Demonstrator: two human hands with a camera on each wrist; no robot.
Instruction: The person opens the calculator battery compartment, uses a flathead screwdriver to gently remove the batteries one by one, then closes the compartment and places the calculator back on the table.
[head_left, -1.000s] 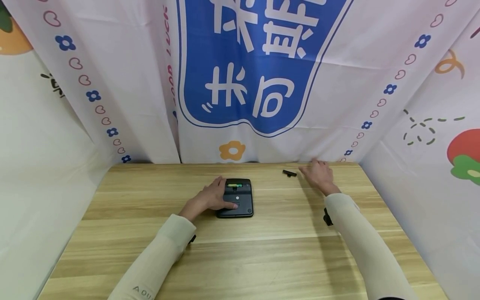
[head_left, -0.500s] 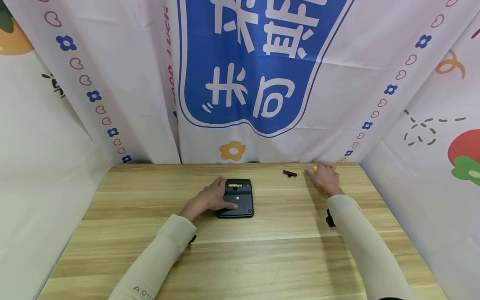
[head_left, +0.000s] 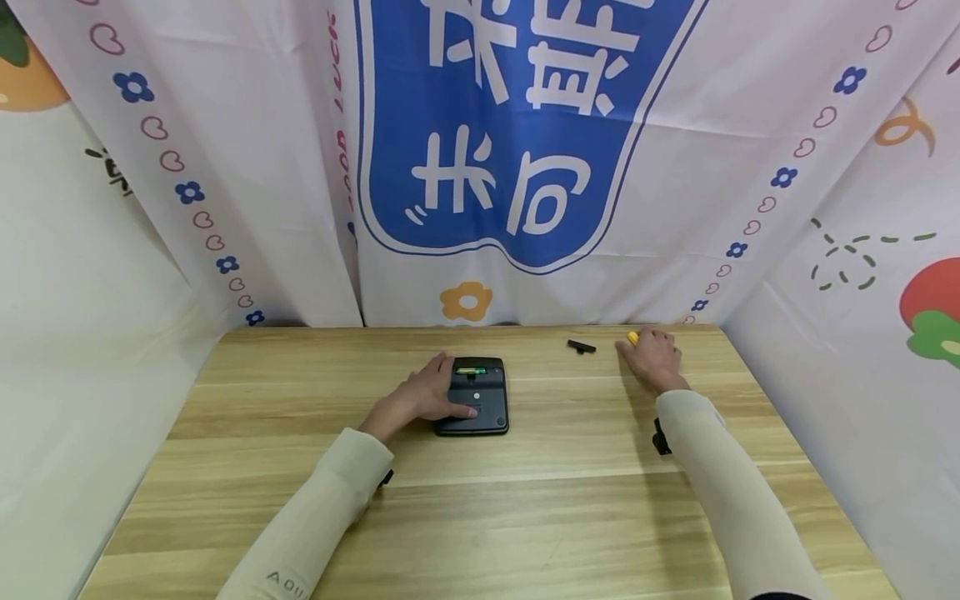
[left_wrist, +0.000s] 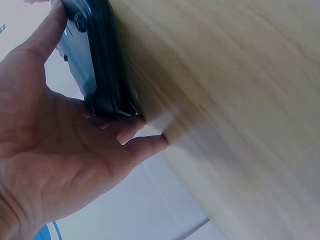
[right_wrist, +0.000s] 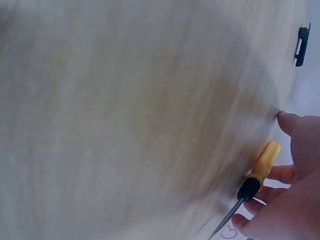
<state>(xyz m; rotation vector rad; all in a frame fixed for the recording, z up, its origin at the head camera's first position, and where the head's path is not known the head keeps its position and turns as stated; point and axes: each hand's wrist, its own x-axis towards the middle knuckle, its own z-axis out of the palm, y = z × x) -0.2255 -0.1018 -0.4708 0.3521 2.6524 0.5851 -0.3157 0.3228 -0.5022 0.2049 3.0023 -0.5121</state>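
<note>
A black calculator (head_left: 492, 402) lies face down on the wooden table, its battery slot uncovered and a green-and-gold battery (head_left: 472, 371) sitting inside. My left hand (head_left: 427, 393) grips its left side, thumb across the back and fingers along the edge; the left wrist view shows the little finger on the table. At the far right, my right hand (head_left: 654, 360) reaches over a screwdriver (right_wrist: 254, 184) with a yellow handle and black collar. Its fingers rest along the screwdriver's far side, while the thumb stands apart on the table. Only the yellow handle end shows in the head view.
A small black battery cover (head_left: 581, 346) lies between the calculator and my right hand, near the back edge. Behind the table (head_left: 495, 517) hangs a printed white cloth (head_left: 300, 275) with a blue panel, and white cloth walls close both sides.
My right hand has drawn back from the table's far edge and shifted slightly right, and the yellow screwdriver handle has come into sight beside it. My left hand and the calculator stay put.
</note>
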